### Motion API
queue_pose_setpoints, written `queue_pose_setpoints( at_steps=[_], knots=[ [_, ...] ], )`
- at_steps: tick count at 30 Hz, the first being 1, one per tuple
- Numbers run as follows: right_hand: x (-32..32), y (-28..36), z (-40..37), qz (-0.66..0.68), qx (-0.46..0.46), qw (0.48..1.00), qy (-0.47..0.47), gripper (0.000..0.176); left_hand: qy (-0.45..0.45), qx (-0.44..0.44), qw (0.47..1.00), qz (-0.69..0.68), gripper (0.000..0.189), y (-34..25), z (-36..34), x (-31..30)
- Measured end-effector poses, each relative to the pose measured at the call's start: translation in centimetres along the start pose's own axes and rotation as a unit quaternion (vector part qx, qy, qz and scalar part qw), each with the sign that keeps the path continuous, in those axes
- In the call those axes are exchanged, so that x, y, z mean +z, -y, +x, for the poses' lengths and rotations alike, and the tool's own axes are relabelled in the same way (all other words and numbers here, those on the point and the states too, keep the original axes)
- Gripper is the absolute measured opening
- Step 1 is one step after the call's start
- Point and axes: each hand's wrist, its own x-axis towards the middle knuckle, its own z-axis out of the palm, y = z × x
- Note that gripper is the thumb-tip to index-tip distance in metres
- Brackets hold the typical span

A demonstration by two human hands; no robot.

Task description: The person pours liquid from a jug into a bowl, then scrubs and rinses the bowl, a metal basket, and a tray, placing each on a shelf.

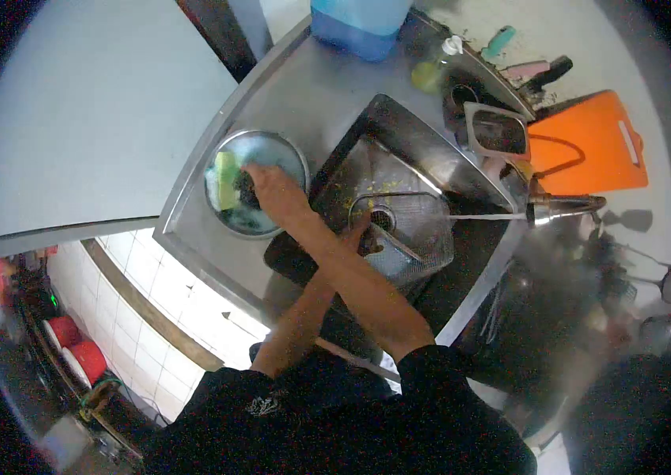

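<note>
**Crossed arms over sink and bowl**

The right hand (270, 191) reaches over the left forearm (304, 321) to the bowl (301, 157) on the bench (281, 93). Its fingers are curled on the dark scrubber (247, 190), just beside the green sponge (227, 180); the bowl holds a cloudy liquid.

The left hand (357, 229) grasps the side of the basket (430, 233), a mesh one, inside the sink (363, 170); its fingertips are partly hidden. Yellow bits lie on the sink floor near the drain (383, 215). A stream of water runs from the tap (561, 209) towards the basket.

Beyond the sink are a metal container (498, 131) and an orange board (589, 146); a blue jug (359, 28) stands at the bench's far edge.
</note>
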Motion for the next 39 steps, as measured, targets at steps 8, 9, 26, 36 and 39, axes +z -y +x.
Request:
queue_pose_setpoints(
  at_steps=[8,9,26,36,39],
  knots=[
    [-0.4,2.0,-0.1,0.012,-0.063,0.998,-0.012,0.032,0.124,0.033,0.991,-0.028,0.055,-5.7,-5.9,2.3],
    [-1.2,1.6,-0.3,0.006,-0.049,0.998,-0.023,0.032,0.185,0.060,0.980,-0.037,0.055,-5.0,-4.2,2.2],
    [-14.0,-12.6,-23.8,0.327,0.450,0.801,-0.221,0.040,0.243,0.055,0.963,-0.100,0.051,0.2,1.7,8.7],
    [-14.7,-7.7,-18.1,0.164,0.211,0.931,-0.247,0.036,0.230,0.092,0.969,-0.003,0.035,-0.8,4.0,7.8],
    [-13.8,-4.3,-13.8,0.139,0.137,0.953,-0.230,0.039,0.230,0.091,0.966,-0.073,0.034,-1.4,3.2,6.6]
  ],
)
